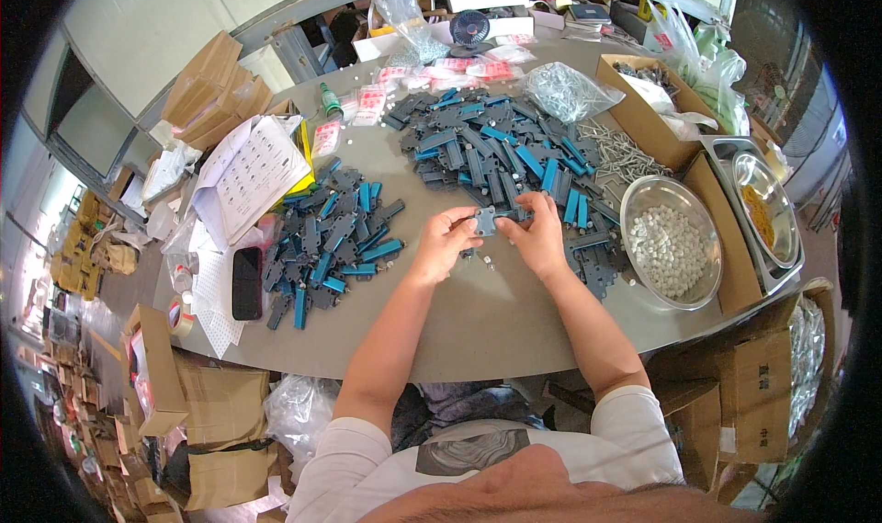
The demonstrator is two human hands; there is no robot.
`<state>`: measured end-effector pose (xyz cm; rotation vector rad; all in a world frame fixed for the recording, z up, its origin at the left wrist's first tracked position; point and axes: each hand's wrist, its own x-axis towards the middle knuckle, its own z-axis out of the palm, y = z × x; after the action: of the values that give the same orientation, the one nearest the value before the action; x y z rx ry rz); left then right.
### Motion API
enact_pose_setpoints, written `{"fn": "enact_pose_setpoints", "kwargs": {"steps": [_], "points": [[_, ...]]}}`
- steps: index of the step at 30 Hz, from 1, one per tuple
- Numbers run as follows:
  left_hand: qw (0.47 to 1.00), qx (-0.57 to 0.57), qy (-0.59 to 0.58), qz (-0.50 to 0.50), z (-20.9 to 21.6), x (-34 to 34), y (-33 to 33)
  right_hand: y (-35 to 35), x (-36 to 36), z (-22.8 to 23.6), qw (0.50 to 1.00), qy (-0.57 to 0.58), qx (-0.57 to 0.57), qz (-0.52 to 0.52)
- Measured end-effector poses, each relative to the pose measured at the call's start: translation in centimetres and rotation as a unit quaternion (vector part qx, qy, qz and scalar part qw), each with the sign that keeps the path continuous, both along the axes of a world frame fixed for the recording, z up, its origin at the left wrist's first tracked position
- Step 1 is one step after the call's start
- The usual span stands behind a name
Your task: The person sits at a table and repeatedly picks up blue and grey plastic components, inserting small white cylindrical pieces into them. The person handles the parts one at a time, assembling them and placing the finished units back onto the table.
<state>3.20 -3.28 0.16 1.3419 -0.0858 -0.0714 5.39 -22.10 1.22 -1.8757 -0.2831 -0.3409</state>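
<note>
Over the near middle of the table, my left hand (445, 244) pinches a small flat grey plastic piece with side lugs (485, 221) between thumb and fingers. From the other side, my right hand (541, 239) closes on the same piece, its thumb against the right end. Just beyond my hands spreads a large heap of grey and blue plastic parts (501, 146). A second, smaller heap of such parts (323, 238) lies to the left. Tiny white bits (487, 260) are scattered on the table below my fingers.
At right stand a steel bowl of small white pieces (673, 247), loose metal pins (627, 155), and a steel tray with a bowl of yellowish bits (767, 212). A black phone (246, 284) and papers (253, 169) lie left. A small fan (469, 30) stands at the back.
</note>
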Motion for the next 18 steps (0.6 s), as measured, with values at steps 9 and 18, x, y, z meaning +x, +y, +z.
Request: {"fn": "enact_pose_setpoints", "kwargs": {"steps": [9, 18], "points": [[0.996, -0.062, 0.02, -0.054, 1.5, -0.4, 1.0, -1.9, 1.0, -0.2, 0.948, 0.195, 0.106, 0.23], [0.909, -0.097, -0.148, 0.376, 1.2, 0.9, 4.6, -4.4, 3.0, -0.6, 0.949, -0.109, -0.256, -0.15]]}}
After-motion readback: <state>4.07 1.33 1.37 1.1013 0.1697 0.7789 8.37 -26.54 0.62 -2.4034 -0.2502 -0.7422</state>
